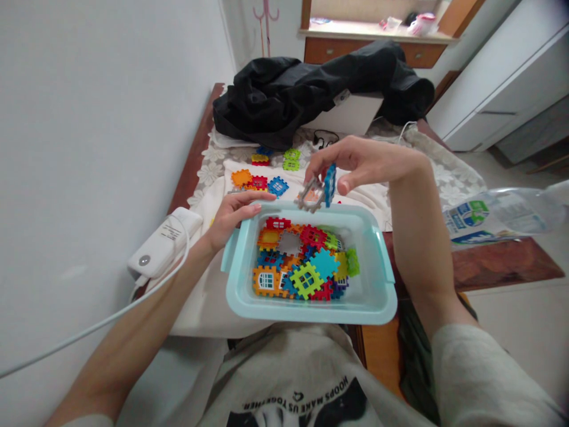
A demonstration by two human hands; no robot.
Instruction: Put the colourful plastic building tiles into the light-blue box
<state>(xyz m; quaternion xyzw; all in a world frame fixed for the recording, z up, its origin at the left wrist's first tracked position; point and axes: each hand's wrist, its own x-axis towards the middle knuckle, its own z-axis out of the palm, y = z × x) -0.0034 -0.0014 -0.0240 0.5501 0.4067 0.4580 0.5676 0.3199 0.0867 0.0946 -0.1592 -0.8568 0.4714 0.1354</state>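
A light blue plastic tub (377, 296) sits at the near table edge, against my lap, filled with several colourful interlocking toy tiles (306, 261). My left hand (233, 216) grips the tub's far left rim, fingers curled over it. My right hand (360, 163) hovers above the tub's far edge, pinching a grey tile (308, 198) and a blue tile (329, 185) between its fingertips. More loose tiles (262, 178) lie on the white cloth (213, 196) beyond the tub.
A white power adapter (162, 243) with a cable lies left of the tub by the wall. A black jacket (311, 89) covers a white box at the table's far end. A plastic bottle (502, 216) lies on the right.
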